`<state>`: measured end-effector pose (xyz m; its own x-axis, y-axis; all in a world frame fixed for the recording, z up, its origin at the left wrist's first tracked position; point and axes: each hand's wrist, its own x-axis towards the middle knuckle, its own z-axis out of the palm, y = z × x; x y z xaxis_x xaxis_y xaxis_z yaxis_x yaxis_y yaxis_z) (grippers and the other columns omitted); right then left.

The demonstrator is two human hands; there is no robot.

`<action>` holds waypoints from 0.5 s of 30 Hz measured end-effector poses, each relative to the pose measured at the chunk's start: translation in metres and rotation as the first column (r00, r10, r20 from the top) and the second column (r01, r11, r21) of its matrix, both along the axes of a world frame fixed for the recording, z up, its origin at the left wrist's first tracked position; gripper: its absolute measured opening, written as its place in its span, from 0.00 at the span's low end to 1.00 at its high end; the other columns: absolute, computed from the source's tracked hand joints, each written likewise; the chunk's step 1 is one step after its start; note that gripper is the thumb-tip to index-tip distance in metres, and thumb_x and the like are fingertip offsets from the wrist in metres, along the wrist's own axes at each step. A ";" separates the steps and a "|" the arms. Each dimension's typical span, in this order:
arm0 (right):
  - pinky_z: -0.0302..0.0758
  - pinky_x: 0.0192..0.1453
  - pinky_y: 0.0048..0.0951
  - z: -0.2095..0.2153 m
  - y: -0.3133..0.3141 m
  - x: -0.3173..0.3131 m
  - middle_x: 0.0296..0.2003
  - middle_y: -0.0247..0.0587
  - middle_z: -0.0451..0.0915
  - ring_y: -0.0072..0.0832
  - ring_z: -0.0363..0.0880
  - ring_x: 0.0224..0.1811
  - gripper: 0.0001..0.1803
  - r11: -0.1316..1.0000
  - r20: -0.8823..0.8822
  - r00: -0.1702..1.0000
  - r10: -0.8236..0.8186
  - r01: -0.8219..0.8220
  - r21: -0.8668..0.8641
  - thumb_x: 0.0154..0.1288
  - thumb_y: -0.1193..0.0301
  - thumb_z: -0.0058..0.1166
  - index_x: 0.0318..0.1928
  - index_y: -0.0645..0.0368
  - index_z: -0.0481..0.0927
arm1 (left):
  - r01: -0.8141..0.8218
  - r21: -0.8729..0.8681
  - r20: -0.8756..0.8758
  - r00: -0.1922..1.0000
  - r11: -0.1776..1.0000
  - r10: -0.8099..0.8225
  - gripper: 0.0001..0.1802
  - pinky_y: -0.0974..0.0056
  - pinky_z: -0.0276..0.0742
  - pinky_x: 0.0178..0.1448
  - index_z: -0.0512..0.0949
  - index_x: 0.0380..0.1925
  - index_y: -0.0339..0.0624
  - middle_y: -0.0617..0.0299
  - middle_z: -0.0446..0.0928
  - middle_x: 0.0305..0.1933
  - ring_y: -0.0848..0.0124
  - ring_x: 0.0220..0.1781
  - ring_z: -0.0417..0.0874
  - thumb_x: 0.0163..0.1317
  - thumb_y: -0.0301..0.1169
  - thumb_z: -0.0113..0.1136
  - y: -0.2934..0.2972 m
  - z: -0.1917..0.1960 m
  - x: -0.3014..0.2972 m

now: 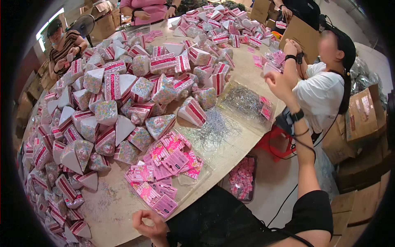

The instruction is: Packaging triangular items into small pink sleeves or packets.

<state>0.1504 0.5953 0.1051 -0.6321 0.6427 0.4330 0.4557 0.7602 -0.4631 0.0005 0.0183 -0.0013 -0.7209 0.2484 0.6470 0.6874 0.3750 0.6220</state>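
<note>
My left hand (pixel 151 225) is at the near table edge, just below a clear tray (pixel 205 169) of pink printed cards (pixel 175 161). Its fingers curl toward the thumb; whatever they may pinch is too small to make out. Raised at the right, beyond the table edge, my right hand (pixel 280 87) has bent fingers drawn together, and I cannot make out anything in them. Thin silvery loops (pixel 218 129) lie loose on the table between the hands. More fill a clear shallow tray (pixel 247 103), with a few pink cards on its right side.
Glittery cake-slice ornaments (pixel 111 86) are heaped over the table's left and far side. A dark bin (pixel 242 179) of pink packets stands below the edge. Close at right sits a co-worker in a white shirt (pixel 321 88); others work around the table. Cardboard boxes (pixel 362 119) stand at right.
</note>
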 end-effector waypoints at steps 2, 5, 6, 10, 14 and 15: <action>0.76 0.40 0.34 0.011 -0.040 0.000 0.30 0.45 0.80 0.39 0.80 0.33 0.09 0.999 0.041 0.999 0.008 -0.006 -0.048 0.60 0.72 0.54 0.38 0.64 0.79 | 0.169 -0.041 -0.012 0.985 0.985 -0.170 0.21 0.61 0.69 0.44 0.65 0.50 0.37 0.54 0.68 0.40 0.68 0.35 0.71 0.56 0.26 0.55 0.005 0.012 -0.002; 0.76 0.38 0.33 0.022 -0.095 -0.006 0.29 0.44 0.80 0.39 0.79 0.32 0.06 0.996 0.058 0.995 0.076 -0.079 0.048 0.59 0.76 0.54 0.37 0.63 0.79 | 0.144 -0.157 -0.180 0.969 0.977 -0.172 0.33 0.57 0.69 0.39 0.65 0.50 0.40 0.56 0.69 0.34 0.60 0.33 0.71 0.48 0.44 0.67 -0.002 0.006 -0.006; 0.75 0.37 0.33 0.018 -0.111 -0.013 0.29 0.45 0.80 0.39 0.79 0.31 0.06 0.972 0.033 0.990 0.136 -0.140 0.190 0.58 0.76 0.55 0.37 0.62 0.79 | 0.113 -0.186 -0.182 0.972 0.976 -0.147 0.33 0.57 0.69 0.39 0.65 0.50 0.40 0.56 0.69 0.34 0.60 0.33 0.71 0.48 0.44 0.67 -0.003 0.014 -0.003; 0.75 0.37 0.35 0.040 -0.188 -0.022 0.29 0.45 0.79 0.39 0.80 0.32 0.05 0.922 0.100 0.954 0.281 -0.298 0.246 0.58 0.76 0.55 0.35 0.61 0.78 | 0.140 -0.296 -0.162 0.968 0.945 -0.194 0.40 0.51 0.69 0.49 0.66 0.50 0.42 0.54 0.68 0.44 0.54 0.45 0.72 0.38 0.47 0.73 0.012 0.038 -0.003; 0.75 0.38 0.36 0.035 -0.191 -0.025 0.29 0.45 0.79 0.40 0.80 0.32 0.03 0.931 0.189 0.913 0.362 -0.344 -0.122 0.59 0.75 0.55 0.34 0.62 0.77 | 0.124 -0.355 -0.082 0.983 0.927 -0.163 0.40 0.47 0.68 0.56 0.67 0.49 0.42 0.53 0.66 0.49 0.51 0.53 0.70 0.33 0.38 0.75 0.021 0.044 -0.004; 0.75 0.38 0.37 0.027 -0.183 -0.027 0.30 0.46 0.80 0.41 0.81 0.32 0.04 0.909 0.150 0.901 0.408 -0.385 -0.161 0.59 0.74 0.55 0.34 0.61 0.77 | 0.107 -0.359 -0.094 0.984 0.927 -0.150 0.40 0.46 0.67 0.57 0.67 0.50 0.42 0.52 0.66 0.49 0.50 0.54 0.70 0.34 0.38 0.75 0.024 0.044 -0.004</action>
